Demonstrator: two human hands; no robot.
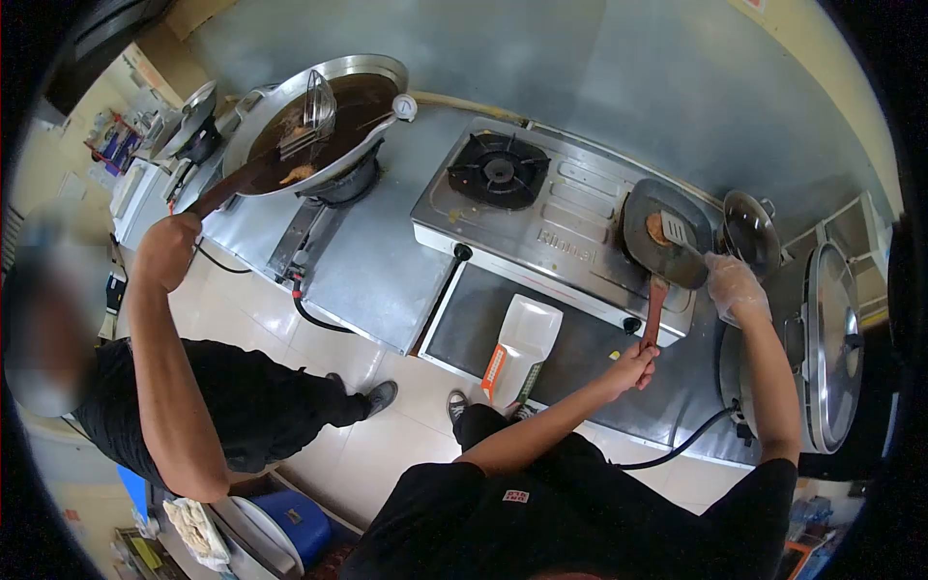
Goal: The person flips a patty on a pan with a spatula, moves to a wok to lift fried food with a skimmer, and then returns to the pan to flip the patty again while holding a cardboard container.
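My left hand [633, 369] is closed around the reddish-brown handle [655, 309] of a dark square frying pan [640, 205]. The pan sits on the right side of a steel gas stove [580, 253]. My right hand [737, 285], in a clear plastic glove, grips a spatula. The slotted spatula head [674, 230] is inside the pan, at the edge of a browned patty [656, 229]. Much of the spatula's handle is hidden by the glove.
An unlit burner [499, 171] is on the stove's left. A paper food tray [530, 331] lies in front. At right are a small pan [750, 227] and a large lidded pot [833, 348]. A co-worker [222, 387] holds a tool over a wok of dark oil [372, 97].
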